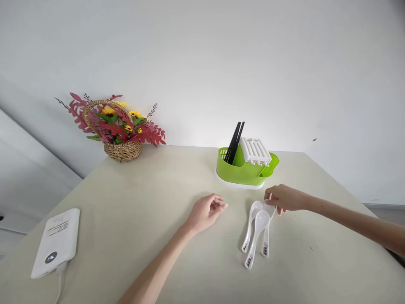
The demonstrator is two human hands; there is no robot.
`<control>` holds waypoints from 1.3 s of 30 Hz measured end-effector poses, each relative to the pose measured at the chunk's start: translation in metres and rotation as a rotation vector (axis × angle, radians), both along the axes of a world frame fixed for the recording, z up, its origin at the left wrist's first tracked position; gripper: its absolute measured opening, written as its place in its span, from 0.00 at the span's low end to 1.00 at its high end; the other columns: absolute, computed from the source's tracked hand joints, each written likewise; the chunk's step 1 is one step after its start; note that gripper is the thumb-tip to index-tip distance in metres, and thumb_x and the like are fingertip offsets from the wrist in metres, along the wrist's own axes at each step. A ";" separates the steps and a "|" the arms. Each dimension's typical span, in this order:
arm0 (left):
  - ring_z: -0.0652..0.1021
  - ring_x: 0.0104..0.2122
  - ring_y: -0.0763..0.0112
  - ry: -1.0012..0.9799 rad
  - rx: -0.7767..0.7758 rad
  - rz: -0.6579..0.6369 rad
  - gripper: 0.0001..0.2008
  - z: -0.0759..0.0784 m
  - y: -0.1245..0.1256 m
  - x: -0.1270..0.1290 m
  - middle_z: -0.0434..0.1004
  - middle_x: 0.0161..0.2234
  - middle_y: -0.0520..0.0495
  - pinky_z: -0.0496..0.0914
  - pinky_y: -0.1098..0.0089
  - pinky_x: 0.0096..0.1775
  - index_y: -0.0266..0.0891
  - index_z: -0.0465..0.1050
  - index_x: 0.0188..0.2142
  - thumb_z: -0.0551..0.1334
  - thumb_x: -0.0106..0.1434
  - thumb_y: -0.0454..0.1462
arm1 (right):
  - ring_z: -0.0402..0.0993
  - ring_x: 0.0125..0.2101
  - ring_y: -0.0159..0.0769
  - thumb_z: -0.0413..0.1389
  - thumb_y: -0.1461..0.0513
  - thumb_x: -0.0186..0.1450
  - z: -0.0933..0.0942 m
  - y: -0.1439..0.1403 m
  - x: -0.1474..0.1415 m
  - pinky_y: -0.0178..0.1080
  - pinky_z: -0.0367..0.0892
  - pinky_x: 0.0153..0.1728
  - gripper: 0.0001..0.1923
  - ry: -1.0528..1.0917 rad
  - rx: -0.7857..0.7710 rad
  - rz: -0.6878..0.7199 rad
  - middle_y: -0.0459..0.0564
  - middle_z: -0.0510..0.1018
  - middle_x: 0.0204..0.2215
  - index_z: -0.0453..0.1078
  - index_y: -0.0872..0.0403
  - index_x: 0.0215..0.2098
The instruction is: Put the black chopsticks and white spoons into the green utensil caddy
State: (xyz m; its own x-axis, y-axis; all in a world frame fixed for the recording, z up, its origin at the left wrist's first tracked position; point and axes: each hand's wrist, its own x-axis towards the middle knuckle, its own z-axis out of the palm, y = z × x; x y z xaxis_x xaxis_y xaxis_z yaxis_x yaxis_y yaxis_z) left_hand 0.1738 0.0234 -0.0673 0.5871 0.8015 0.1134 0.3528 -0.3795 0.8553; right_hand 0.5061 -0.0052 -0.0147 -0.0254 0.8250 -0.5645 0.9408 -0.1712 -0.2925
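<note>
Three white soup spoons lie in a loose fan on the table, handles toward me with small printed marks. The front spoon (261,220) overlaps the other two, the left spoon (252,219) and the right spoon (266,236). My right hand (286,197) has its fingers closed at the bowl of the right spoon, partly covering it. Left of the spoons, my left hand (206,212) rests at the table with loosely curled fingers, thumb apart, nothing in it. Behind them stands a green utensil holder (240,172) with a white slotted top; black chopsticks (234,143) lean in its left compartment.
A wicker basket (123,152) of artificial red and yellow flowers stands at the back left. On the near left lies a white power bank (58,240) with a cable (60,280). The table (142,202) meets a pale wall at its back edge.
</note>
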 end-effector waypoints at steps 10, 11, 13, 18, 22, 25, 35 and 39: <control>0.82 0.38 0.66 0.006 0.021 -0.002 0.14 0.002 -0.001 0.000 0.85 0.40 0.48 0.72 0.67 0.41 0.43 0.77 0.46 0.61 0.72 0.48 | 0.83 0.28 0.38 0.56 0.54 0.68 0.027 0.004 0.017 0.36 0.69 0.27 0.10 -0.082 0.071 -0.033 0.48 0.87 0.31 0.71 0.51 0.38; 0.82 0.38 0.66 0.007 0.023 -0.003 0.14 0.002 -0.001 0.000 0.85 0.40 0.48 0.72 0.67 0.41 0.43 0.77 0.46 0.61 0.72 0.48 | 0.83 0.29 0.38 0.55 0.54 0.68 0.034 0.005 0.016 0.36 0.68 0.27 0.09 -0.098 0.083 -0.029 0.48 0.87 0.31 0.72 0.51 0.38; 0.82 0.38 0.66 0.008 0.025 -0.001 0.13 0.001 -0.001 0.000 0.85 0.40 0.48 0.72 0.68 0.41 0.43 0.77 0.46 0.62 0.72 0.48 | 0.83 0.31 0.40 0.54 0.56 0.69 0.051 0.006 0.013 0.37 0.66 0.28 0.08 -0.156 0.136 -0.013 0.47 0.86 0.30 0.73 0.50 0.39; 0.82 0.39 0.65 0.010 0.035 -0.003 0.13 0.000 0.000 0.000 0.85 0.41 0.47 0.72 0.68 0.41 0.42 0.77 0.46 0.61 0.72 0.47 | 0.81 0.30 0.44 0.52 0.60 0.71 0.105 0.006 -0.010 0.40 0.63 0.29 0.11 -0.359 0.384 0.080 0.46 0.84 0.27 0.77 0.44 0.44; 0.82 0.39 0.66 0.006 0.039 -0.010 0.13 0.000 0.000 -0.001 0.85 0.41 0.47 0.73 0.68 0.41 0.43 0.77 0.46 0.61 0.72 0.48 | 0.78 0.27 0.41 0.48 0.60 0.73 0.154 0.001 -0.042 0.40 0.63 0.28 0.15 -0.412 0.526 0.081 0.45 0.82 0.26 0.77 0.42 0.45; 0.82 0.39 0.66 -0.001 0.040 -0.011 0.13 0.000 0.000 -0.001 0.85 0.40 0.48 0.73 0.68 0.41 0.43 0.77 0.46 0.61 0.72 0.48 | 0.75 0.24 0.40 0.48 0.54 0.75 0.187 -0.004 -0.071 0.41 0.62 0.27 0.14 -0.402 0.686 0.015 0.45 0.82 0.26 0.76 0.43 0.43; 0.82 0.37 0.67 -0.027 0.061 -0.014 0.13 -0.002 -0.001 -0.001 0.85 0.39 0.48 0.73 0.68 0.41 0.42 0.77 0.45 0.62 0.72 0.47 | 0.72 0.27 0.42 0.42 0.57 0.78 0.211 0.018 -0.116 0.42 0.51 0.30 0.18 -0.714 1.104 0.015 0.51 0.84 0.33 0.72 0.48 0.55; 0.83 0.37 0.66 -0.022 0.068 -0.014 0.12 -0.003 -0.002 -0.001 0.85 0.39 0.48 0.73 0.68 0.41 0.43 0.77 0.45 0.62 0.72 0.47 | 0.69 0.24 0.41 0.40 0.57 0.77 0.193 0.042 -0.113 0.42 0.50 0.30 0.19 -0.749 1.067 0.077 0.53 0.83 0.32 0.72 0.50 0.51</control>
